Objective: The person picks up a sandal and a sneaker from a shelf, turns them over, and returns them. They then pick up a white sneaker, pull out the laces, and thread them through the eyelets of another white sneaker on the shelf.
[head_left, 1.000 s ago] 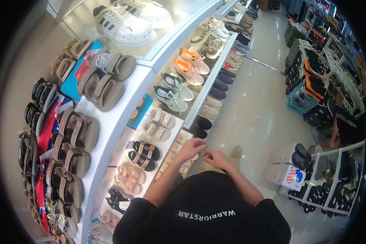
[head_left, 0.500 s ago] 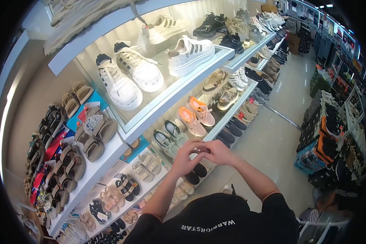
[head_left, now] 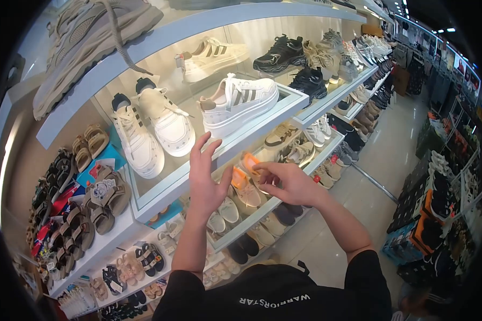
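Note:
My left hand is raised with the palm open and fingers spread, just below the lit glass shelf. It is nearest to a white platform sneaker with brown stripes standing on that shelf, and it touches nothing. My right hand is beside it, with fingers and thumb pinched together and pointing left. I see nothing between them. Behind both hands a pair of orange and pink sneakers sits on a lower shelf. A pair of white lace-up sneakers stands to the left.
Curved wall shelves hold many shoes: a beige sneaker on top, black sneakers further right, and brown sandals at the left. A tiled aisle runs along the shelves. Floor racks of shoes stand to the right.
My view has tilted up from the lower sandal shelves to the sneaker shelves. My hands were joined fingertip to fingertip; now they are apart, the left one raised and open.

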### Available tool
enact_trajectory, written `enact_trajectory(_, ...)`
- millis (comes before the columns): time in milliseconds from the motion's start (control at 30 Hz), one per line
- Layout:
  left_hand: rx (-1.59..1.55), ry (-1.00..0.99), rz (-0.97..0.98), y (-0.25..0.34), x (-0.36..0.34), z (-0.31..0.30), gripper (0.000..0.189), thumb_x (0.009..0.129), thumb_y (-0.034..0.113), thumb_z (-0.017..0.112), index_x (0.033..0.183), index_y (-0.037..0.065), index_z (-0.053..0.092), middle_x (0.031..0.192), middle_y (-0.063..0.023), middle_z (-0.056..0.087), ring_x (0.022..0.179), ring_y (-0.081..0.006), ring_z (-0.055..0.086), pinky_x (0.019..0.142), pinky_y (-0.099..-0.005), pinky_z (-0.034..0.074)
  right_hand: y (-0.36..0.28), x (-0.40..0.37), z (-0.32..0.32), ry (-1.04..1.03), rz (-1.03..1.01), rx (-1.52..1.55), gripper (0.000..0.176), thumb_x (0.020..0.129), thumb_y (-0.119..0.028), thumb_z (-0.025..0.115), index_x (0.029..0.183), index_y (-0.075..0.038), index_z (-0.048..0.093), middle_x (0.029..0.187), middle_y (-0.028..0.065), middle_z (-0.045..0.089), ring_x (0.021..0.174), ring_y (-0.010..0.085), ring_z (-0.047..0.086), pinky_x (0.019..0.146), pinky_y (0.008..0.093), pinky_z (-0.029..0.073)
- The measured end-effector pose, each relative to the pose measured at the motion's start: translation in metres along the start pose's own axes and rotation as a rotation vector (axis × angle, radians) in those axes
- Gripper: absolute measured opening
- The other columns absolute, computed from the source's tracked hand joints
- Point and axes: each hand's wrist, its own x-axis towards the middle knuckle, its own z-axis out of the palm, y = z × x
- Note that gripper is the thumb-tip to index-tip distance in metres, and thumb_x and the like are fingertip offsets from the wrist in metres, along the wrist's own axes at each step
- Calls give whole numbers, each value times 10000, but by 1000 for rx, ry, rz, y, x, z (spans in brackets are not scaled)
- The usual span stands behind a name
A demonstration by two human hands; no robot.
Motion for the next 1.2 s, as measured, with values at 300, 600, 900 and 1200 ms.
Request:
enact_trajectory(300, 186, 25, -170, -21, 37, 36, 860, 799, 115, 763, 1492, -40, 277, 1487, -317, 355, 1382, -469, 377, 1113, -482, 362, 64, 118, -98, 309, -273, -498, 674, 814, -280, 796, 1353, -1, 505, 1298, 189, 551, 1236, 341, 525, 1033, 436, 435)
enact_trajectory(600, 272, -18, -392, -14, 55, 66, 1017, 790, 157, 793, 1516, -112, 133, 1438, -351, 412, 1332, -452, 457, 1083, -442, 407, 141, 211, -154, -77, -284, -481, 940, 764, -488, 795, 1433, 50, 412, 1449, 260, 448, 1398, 391, 379, 1146, 467, 328)
enact_trajectory(900, 575, 148, -509, -30, 82, 110, 1007, 821, 173, 780, 1527, -90, 112, 1411, -331, 470, 1287, -400, 533, 1043, -411, 446, 95, 261, -133, -45, -732, -138, 650, 832, -466, 753, 1302, -47, 591, 1376, 221, 533, 1317, 362, 466, 1106, 443, 369)
enact_trajectory(1200, 617, 100, -564, -29, 77, 109, 1003, 818, 145, 754, 1543, -54, 89, 1427, -275, 495, 1280, -370, 551, 1054, -412, 448, 113, 277, -124, -105, -636, 195, 451, 882, -441, 718, 727, -24, 646, 1131, 208, 660, 1153, 354, 572, 936, 426, 470)
